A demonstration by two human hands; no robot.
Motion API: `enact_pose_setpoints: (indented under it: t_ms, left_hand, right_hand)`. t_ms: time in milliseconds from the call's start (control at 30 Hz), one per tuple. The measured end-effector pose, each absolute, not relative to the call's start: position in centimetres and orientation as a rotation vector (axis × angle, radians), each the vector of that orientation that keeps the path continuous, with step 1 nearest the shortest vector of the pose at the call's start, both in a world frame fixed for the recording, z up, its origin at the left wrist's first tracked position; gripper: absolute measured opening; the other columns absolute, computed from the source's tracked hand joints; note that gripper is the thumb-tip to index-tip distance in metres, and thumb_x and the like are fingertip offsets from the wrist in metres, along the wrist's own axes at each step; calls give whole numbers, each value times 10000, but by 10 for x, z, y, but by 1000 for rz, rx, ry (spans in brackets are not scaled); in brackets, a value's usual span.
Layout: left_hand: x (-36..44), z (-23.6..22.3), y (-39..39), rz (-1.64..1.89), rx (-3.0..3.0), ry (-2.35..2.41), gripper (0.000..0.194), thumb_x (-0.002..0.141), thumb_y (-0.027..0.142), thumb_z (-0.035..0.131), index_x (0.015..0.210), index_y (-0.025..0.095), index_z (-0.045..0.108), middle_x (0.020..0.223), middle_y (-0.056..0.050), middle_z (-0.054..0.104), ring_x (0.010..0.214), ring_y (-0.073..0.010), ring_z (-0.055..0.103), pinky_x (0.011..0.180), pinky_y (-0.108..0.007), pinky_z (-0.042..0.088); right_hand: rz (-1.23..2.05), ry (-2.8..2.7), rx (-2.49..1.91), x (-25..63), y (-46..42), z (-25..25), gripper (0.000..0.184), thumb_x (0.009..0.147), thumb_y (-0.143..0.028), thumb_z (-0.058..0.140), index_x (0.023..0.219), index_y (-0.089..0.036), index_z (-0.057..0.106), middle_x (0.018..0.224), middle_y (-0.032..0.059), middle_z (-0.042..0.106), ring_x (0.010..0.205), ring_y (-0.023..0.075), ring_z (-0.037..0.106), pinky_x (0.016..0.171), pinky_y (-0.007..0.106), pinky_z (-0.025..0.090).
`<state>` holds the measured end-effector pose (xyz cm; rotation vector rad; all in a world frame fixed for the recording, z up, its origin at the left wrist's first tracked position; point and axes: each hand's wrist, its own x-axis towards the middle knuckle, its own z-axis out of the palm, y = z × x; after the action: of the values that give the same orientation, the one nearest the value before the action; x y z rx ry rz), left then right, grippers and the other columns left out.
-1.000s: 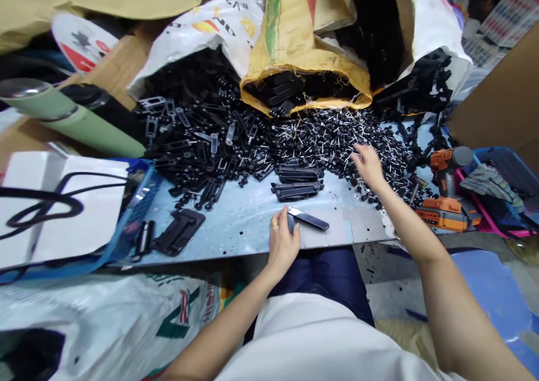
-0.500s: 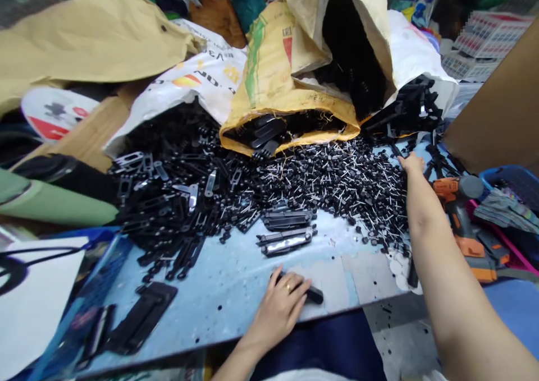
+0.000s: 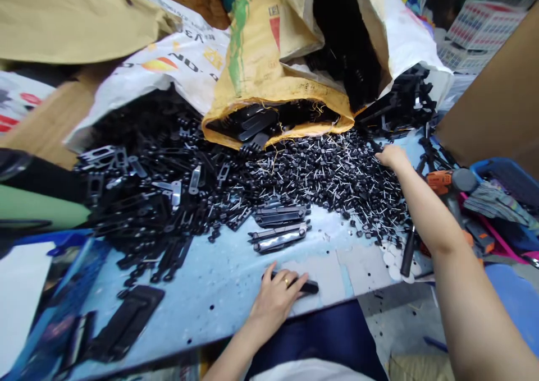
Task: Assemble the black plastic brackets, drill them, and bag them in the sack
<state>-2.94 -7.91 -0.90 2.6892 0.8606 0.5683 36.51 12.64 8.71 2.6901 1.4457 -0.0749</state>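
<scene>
My left hand (image 3: 275,299) rests at the table's front edge, its fingers curled over a long black plastic part (image 3: 310,287) that pokes out on the right. My right hand (image 3: 393,156) reaches out to the far right, fingers closed around the end of a dark plastic piece (image 3: 376,146), mostly hidden against the heap. Just below it spreads a pile of short black-headed pins (image 3: 337,173) with silvery shafts. Several folded black parts (image 3: 281,229) lie in a stack beyond my left hand.
Long black plastic pieces (image 3: 168,201) heap up at left. Behind stand a yellow sack (image 3: 256,50) and a white sack (image 3: 168,55), spilling parts. An orange power drill (image 3: 438,182), black-handled tool (image 3: 407,255) and white discs (image 3: 393,260) lie right. A flat black part (image 3: 126,322) lies front left.
My right hand has moved left along the back of the pin pile, with the dark piece at its fingertips. My left hand stays on its black part. The view has shifted slightly.
</scene>
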Motion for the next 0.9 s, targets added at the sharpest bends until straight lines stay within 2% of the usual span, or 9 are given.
enact_pose_setpoints:
  t_ms: [100,200,300,433,500,600,733,833,900]
  left_hand:
    - [-32,-11,-86,544,2664,955,292,897,182,411,1154,210,548,767,-30,629,752,-166,586,944,-486,394]
    - [-33,-11,-90,584,2463,1066,308,884,269,452,1174,221,544,905,-72,640,890,-211,593,926,-475,421]
    - [-26,-1,-90,784,2024,1127,460,844,424,498,1258,223,479,1175,-121,570,1091,-253,533,936,-443,428]
    - [4,22,-92,927,1281,972,549,827,524,457,1268,197,465,1103,-100,610,886,-194,625,807,-353,496]
    - [17,30,-94,928,1055,927,513,834,522,420,1172,157,543,930,-73,654,732,-164,630,697,-309,510]
    - [21,35,-99,888,1103,1077,372,822,442,443,905,141,644,691,-28,635,651,-164,603,635,-281,490]
    - [8,42,-103,632,1586,1267,251,823,272,434,678,181,617,672,-26,639,722,-186,612,713,-291,471]
    - [7,50,-104,476,1848,1440,280,864,197,358,750,164,611,779,-72,651,798,-206,619,760,-314,459]
    - [11,53,-105,414,1951,1585,293,884,175,319,852,136,607,876,-115,642,850,-224,616,772,-327,456]
  right_hand:
    - [83,1482,2729,328,73,108,360,846,-290,458,1057,-36,602,1171,235,533,1109,323,476,860,416,405]
    - [-86,1732,2766,303,16,119,360,871,-344,416,959,-61,620,989,187,615,953,278,555,820,391,420]
    - [-780,2204,2685,265,-37,104,471,852,-535,403,883,-136,651,880,109,648,854,231,587,781,363,451]
    - [-1702,2624,2415,189,-95,54,631,850,-670,248,1033,-219,650,1072,80,641,1016,206,574,854,356,460]
    - [-1523,2774,2397,162,-116,35,562,883,-610,258,1074,-245,640,1139,76,618,1060,199,560,871,359,455]
    - [-563,3056,2267,158,-135,31,345,912,-417,379,1044,-245,647,1097,82,633,1041,196,557,900,376,421]
    - [495,3142,1681,181,-149,53,182,867,-287,492,845,-196,648,881,67,663,878,180,576,895,369,380]
    - [658,3107,1495,182,-160,65,318,874,-278,503,572,-182,525,534,-1,535,569,117,491,669,275,389]
    - [606,3198,1357,175,-167,68,368,875,-274,516,523,-187,457,481,-26,476,493,97,420,562,253,332]
